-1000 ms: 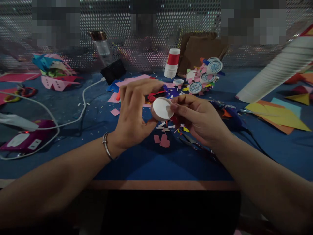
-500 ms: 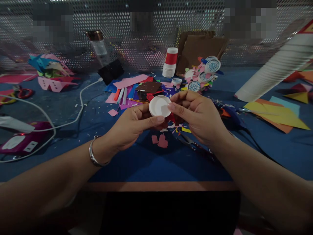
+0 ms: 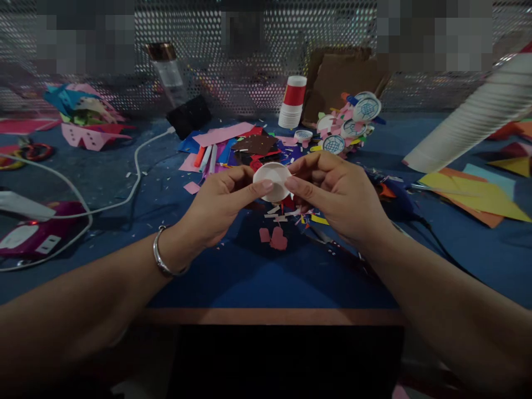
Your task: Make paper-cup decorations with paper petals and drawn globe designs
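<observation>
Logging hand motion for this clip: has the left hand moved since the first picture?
Yes, downward. The left hand, raised a second ago, hid most of the markers on the table; now it sits lower and they show beyond it.

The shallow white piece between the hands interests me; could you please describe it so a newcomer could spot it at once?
Start at the blue table and look to the middle, where the left hand and right hand are close together above it. Between them they hold a round, shallow white piece. Its inside is plain, unlike the blue-patterned discs beyond it.
</observation>
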`<move>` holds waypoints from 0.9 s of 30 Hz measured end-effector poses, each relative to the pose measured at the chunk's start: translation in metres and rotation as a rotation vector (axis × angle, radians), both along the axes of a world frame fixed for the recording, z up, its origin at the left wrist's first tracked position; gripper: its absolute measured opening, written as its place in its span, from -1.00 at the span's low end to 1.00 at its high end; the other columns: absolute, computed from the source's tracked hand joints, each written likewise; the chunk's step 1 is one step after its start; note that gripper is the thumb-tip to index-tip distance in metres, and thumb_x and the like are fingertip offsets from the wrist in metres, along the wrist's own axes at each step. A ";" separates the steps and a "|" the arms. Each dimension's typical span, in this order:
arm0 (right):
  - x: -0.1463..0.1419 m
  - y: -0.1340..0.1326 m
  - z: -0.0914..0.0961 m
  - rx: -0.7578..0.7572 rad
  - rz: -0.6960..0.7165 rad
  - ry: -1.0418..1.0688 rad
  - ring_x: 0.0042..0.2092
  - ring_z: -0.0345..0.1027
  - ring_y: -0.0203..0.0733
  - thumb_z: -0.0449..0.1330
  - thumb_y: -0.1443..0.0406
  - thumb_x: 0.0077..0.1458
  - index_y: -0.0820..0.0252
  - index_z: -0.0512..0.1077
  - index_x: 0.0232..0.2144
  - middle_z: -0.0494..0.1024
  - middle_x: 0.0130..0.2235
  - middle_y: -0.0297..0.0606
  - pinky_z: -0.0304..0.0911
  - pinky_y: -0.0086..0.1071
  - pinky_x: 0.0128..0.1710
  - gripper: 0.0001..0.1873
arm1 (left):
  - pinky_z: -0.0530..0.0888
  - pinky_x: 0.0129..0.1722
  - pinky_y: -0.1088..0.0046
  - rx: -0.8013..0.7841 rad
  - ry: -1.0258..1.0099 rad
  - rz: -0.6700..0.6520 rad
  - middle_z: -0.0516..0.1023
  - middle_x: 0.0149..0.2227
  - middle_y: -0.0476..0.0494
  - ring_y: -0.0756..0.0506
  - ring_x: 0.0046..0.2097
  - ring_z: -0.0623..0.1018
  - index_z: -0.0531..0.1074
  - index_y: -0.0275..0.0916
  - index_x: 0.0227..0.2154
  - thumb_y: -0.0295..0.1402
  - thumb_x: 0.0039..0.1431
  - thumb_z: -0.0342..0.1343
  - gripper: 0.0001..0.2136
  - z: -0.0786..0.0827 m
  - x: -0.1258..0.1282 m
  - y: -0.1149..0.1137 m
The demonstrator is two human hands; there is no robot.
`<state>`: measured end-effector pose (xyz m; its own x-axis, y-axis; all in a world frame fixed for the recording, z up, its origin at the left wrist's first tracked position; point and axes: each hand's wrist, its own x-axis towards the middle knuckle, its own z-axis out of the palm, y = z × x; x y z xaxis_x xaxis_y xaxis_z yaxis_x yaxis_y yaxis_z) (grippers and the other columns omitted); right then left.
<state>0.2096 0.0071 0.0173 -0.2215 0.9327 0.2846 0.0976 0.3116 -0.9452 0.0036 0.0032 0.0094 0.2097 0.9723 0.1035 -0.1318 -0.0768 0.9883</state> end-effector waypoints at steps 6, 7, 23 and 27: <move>0.002 0.002 0.000 -0.077 0.047 -0.055 -0.41 0.44 -0.29 0.54 -0.04 0.05 0.16 0.56 -0.23 0.67 -0.29 -0.27 0.40 -0.32 -0.38 -0.53 | 0.54 -0.24 0.50 0.011 -0.163 0.151 0.63 -0.27 -0.07 0.00 -0.24 0.58 0.58 -0.28 -0.36 -0.36 0.07 0.48 -0.81 -0.001 -0.001 0.009; 0.002 0.003 0.000 -0.080 0.060 -0.085 -0.42 0.43 -0.29 0.52 -0.05 0.07 0.16 0.57 -0.26 0.67 -0.30 -0.26 0.38 -0.32 -0.39 -0.55 | 0.55 -0.24 0.50 0.014 -0.188 0.161 0.64 -0.25 -0.07 0.00 -0.23 0.59 0.59 -0.28 -0.33 -0.38 0.08 0.46 -0.83 -0.001 -0.002 0.011; 0.007 0.004 0.002 0.024 -0.013 -0.129 -0.52 0.39 -0.33 0.45 -0.02 0.20 0.13 0.58 -0.42 0.62 -0.46 -0.31 0.35 -0.39 -0.52 -0.62 | 0.56 -0.15 0.29 -0.091 -0.179 0.207 0.64 -0.19 -0.14 -0.12 -0.15 0.63 0.53 -0.27 -0.25 -0.45 0.37 0.22 -0.96 0.005 -0.003 0.015; 0.015 0.007 0.004 0.148 -0.165 -0.114 -0.54 0.36 -0.34 0.37 0.12 0.33 0.11 0.57 -0.45 0.56 -0.52 -0.35 0.31 -0.41 -0.55 -0.68 | 0.54 -0.11 0.40 -0.118 -0.143 0.107 0.66 -0.20 -0.15 -0.05 -0.15 0.62 0.60 -0.34 -0.21 -0.52 0.40 0.16 -0.89 -0.004 -0.002 0.021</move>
